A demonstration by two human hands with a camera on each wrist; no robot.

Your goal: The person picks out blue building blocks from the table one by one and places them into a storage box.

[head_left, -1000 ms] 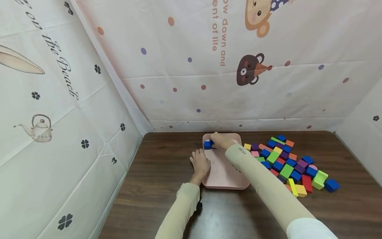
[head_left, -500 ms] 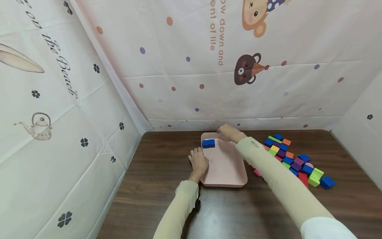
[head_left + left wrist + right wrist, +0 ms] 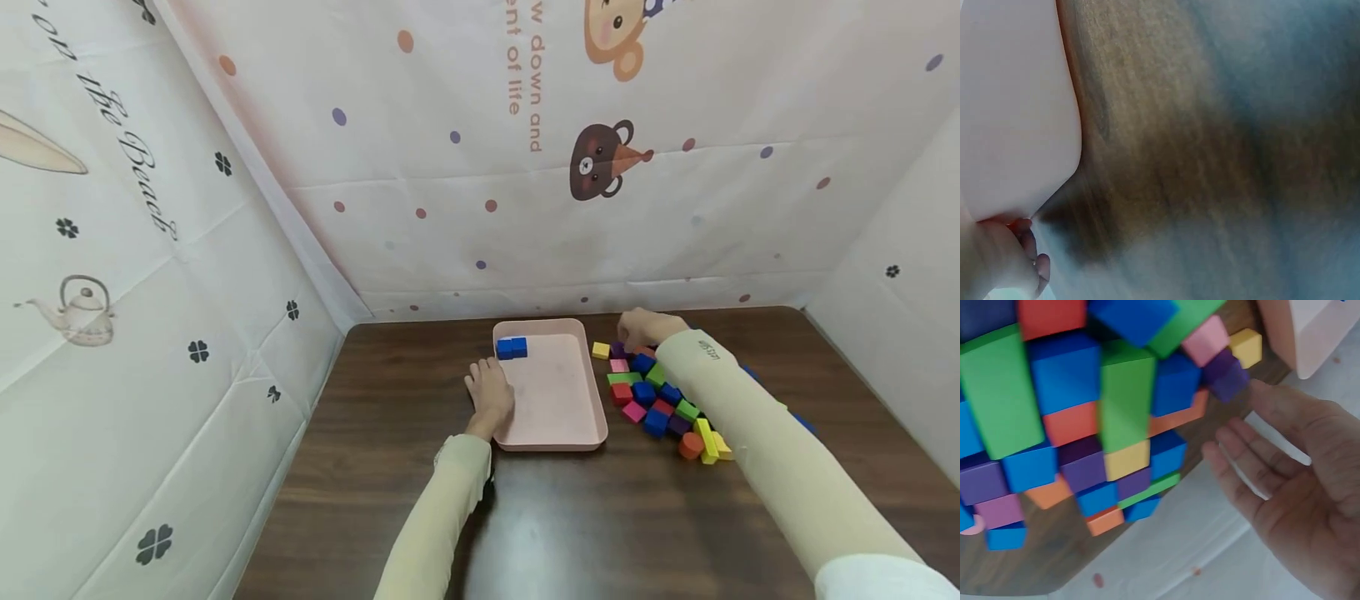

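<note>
Now, left hand: it rests [image 3: 489,392] against the tray's left edge, fingers relaxed, gripping nothing that shows.
Right hand: fingers spread and unclosed [image 3: 1291,450], nothing in the grasp; the thumb side is at the purple block [image 3: 1227,375], though whether it touches is hard to tell.
Purple block: just right of the tray, towards the table's [image 3: 360,433] far edge, with the yellow block [image 3: 601,351] and the pink block [image 3: 618,366] close about it.
Tray: near the middle of the table's far edge, two blue blocks [image 3: 512,348] side by side in its far left corner.
Loose blocks: packed [image 3: 643,393] right of the tray, running towards the table's far right corner; the right sleeve [image 3: 780,442] hides part of them.
Pinch risk: with neighbours so close, fingers closing on the purple block could knock the yellow or pink one away.
Sleeve risk: a low forearm could drag blocks out of place; its clearance cannot be judged.
Tray risk: a sideways push from the left hand could slide the tray and split the blue pair.
</note>
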